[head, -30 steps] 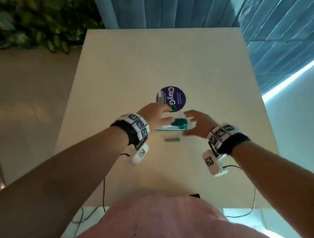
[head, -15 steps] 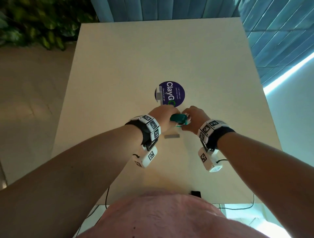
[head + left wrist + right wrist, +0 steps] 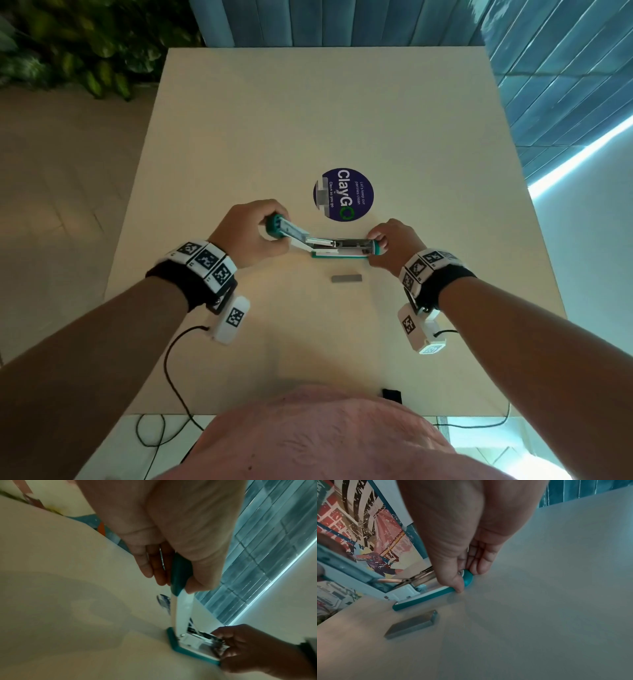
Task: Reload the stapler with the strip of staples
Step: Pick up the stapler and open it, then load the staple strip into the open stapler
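Observation:
A teal and white stapler (image 3: 337, 247) lies on the cream table (image 3: 308, 113), swung wide open. My left hand (image 3: 253, 229) grips the lifted top cover (image 3: 180, 574) and holds it out to the left. My right hand (image 3: 387, 243) pinches the front end of the base and the metal staple channel (image 3: 426, 576), pressing it on the table. The grey strip of staples (image 3: 346, 278) lies loose on the table just in front of the stapler, seen as a strip of staples (image 3: 412, 624) below my right thumb. Neither hand touches the strip.
A round dark blue sticker (image 3: 343, 194) is stuck to the table just behind the stapler. Green plants (image 3: 75, 44) stand beyond the table's far left, a blue panelled wall (image 3: 548, 68) at the right. Cables hang from the wrist cameras (image 3: 233, 318) over the near table edge.
Both hands met on the closed stapler, then my left hand pulled the top cover up and left. The stapler now lies open. The staple strip has not moved.

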The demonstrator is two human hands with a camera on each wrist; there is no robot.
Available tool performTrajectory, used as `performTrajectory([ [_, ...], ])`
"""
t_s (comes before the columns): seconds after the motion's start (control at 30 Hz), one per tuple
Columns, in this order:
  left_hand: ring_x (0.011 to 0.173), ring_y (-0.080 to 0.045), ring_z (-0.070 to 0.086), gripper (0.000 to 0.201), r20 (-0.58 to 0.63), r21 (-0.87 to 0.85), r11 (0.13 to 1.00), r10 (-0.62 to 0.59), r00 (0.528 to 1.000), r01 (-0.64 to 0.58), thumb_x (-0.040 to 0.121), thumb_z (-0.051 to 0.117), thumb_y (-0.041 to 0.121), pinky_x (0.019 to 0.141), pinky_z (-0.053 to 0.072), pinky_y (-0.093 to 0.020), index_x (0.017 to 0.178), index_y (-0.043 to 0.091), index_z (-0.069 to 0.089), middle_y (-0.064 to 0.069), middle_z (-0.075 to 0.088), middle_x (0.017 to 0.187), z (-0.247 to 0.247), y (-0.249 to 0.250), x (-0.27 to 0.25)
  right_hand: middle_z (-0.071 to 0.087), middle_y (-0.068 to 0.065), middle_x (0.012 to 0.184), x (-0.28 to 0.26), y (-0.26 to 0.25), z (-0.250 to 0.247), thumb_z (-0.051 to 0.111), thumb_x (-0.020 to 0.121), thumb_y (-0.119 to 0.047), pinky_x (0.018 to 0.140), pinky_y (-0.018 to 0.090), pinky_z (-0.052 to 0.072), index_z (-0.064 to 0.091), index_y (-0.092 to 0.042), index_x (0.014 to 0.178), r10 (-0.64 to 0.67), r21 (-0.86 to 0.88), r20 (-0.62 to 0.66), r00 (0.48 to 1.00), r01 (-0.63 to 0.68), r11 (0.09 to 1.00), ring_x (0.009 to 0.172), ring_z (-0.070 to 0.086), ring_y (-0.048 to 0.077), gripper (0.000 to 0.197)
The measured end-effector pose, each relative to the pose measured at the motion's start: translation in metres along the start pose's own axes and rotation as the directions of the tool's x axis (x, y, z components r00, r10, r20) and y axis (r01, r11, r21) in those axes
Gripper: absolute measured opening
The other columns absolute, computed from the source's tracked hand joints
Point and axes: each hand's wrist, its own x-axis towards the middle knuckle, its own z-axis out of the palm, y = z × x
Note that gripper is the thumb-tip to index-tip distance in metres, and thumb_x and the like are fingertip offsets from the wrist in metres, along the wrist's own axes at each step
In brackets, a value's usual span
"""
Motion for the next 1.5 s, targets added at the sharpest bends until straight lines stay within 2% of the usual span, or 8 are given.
performTrajectory([
  [0.1,0.075,-0.022,0.063,0.026,-0.003,0.060,0.997,-0.045,0.999,0.045,0.063,0.074,0.010,0.073,0.051,-0.035,0.085,0.019,0.063,-0.003,0.069,0.082,-0.003,-0.019,-0.004,0.059,0.010,0.102,0.000,0.001,0.002,0.077,0.064,-0.012,0.085,0.037,0.053,0.064,-0.015,0.098,0.005,0.006,-0.009,1.000,-0.005,1.000,0.086,0.057,0.021,0.037],
  [0.43,0.078,-0.023,0.061,0.019,0.010,0.157,0.977,-0.148,0.989,0.144,0.068,0.071,0.016,0.074,0.051,-0.036,0.086,0.020,0.067,-0.003,0.065,0.086,0.021,-0.054,-0.002,0.056,0.010,0.109,-0.007,0.004,0.005,0.072,0.073,-0.012,0.083,0.031,0.049,0.059,-0.014,0.109,-0.029,0.013,-0.048,0.998,0.030,0.999,0.088,0.053,0.017,0.039],
  [0.57,0.080,-0.023,0.061,0.020,0.018,0.161,0.976,-0.151,0.988,0.147,0.069,0.069,0.015,0.074,0.050,-0.033,0.088,0.021,0.067,-0.002,0.065,0.089,0.021,-0.056,-0.004,0.052,0.004,0.111,-0.027,-0.009,0.007,0.066,0.074,-0.010,0.087,0.030,0.046,0.052,-0.015,0.110,-0.189,-0.010,-0.147,0.971,0.190,0.982,0.100,0.049,0.018,0.039],
  [0.73,0.088,-0.023,0.061,0.034,0.022,0.155,0.977,-0.148,0.989,0.143,0.068,0.071,0.009,0.080,0.047,-0.031,0.100,0.015,0.066,-0.006,0.067,0.099,0.021,-0.059,-0.007,0.056,0.005,0.116,-0.048,-0.029,0.026,0.063,0.079,-0.024,0.096,0.038,0.044,0.055,-0.015,0.112,-0.382,-0.192,0.083,0.920,0.391,0.900,0.108,0.048,0.023,0.035],
  [0.83,0.090,-0.024,0.061,0.036,0.019,0.151,0.979,-0.142,0.990,0.137,0.067,0.071,0.005,0.079,0.045,-0.029,0.102,0.014,0.066,-0.007,0.066,0.101,0.020,-0.060,-0.008,0.053,0.007,0.122,-0.048,-0.027,0.039,0.059,0.081,-0.025,0.101,0.040,0.042,0.053,-0.015,0.118,-0.336,-0.286,0.174,0.925,0.374,0.882,0.113,0.046,0.026,0.039],
  [1.17,0.089,-0.024,0.061,0.036,0.017,0.151,0.980,-0.137,0.990,0.133,0.067,0.070,0.004,0.079,0.044,-0.028,0.101,0.016,0.065,-0.007,0.066,0.099,0.021,-0.063,-0.007,0.057,0.011,0.110,-0.041,-0.026,0.036,0.047,0.087,-0.012,0.096,0.043,0.046,0.059,-0.011,0.108,-0.328,-0.244,0.215,0.920,0.376,0.894,0.105,0.050,0.029,0.024],
  [1.37,0.087,-0.023,0.061,0.034,-0.005,0.130,0.984,-0.124,0.992,0.124,0.067,0.067,0.003,0.077,0.045,-0.029,0.098,0.016,0.066,-0.006,0.067,0.096,0.021,-0.062,-0.008,0.060,0.009,0.095,-0.026,-0.029,0.002,0.054,0.082,-0.012,0.082,0.037,0.048,0.062,-0.011,0.095,-0.371,-0.157,0.003,0.929,0.367,0.917,0.091,0.051,0.025,0.015],
  [1.5,0.087,-0.023,0.061,0.034,-0.014,0.122,0.985,-0.122,0.992,0.122,0.066,0.067,0.003,0.078,0.046,-0.030,0.098,0.016,0.067,-0.006,0.067,0.096,0.023,-0.063,-0.007,0.060,0.008,0.096,-0.009,-0.031,-0.013,0.053,0.083,-0.016,0.080,0.035,0.047,0.063,-0.013,0.098,-0.314,-0.253,0.047,0.948,0.316,0.915,0.091,0.051,0.023,0.018],
])
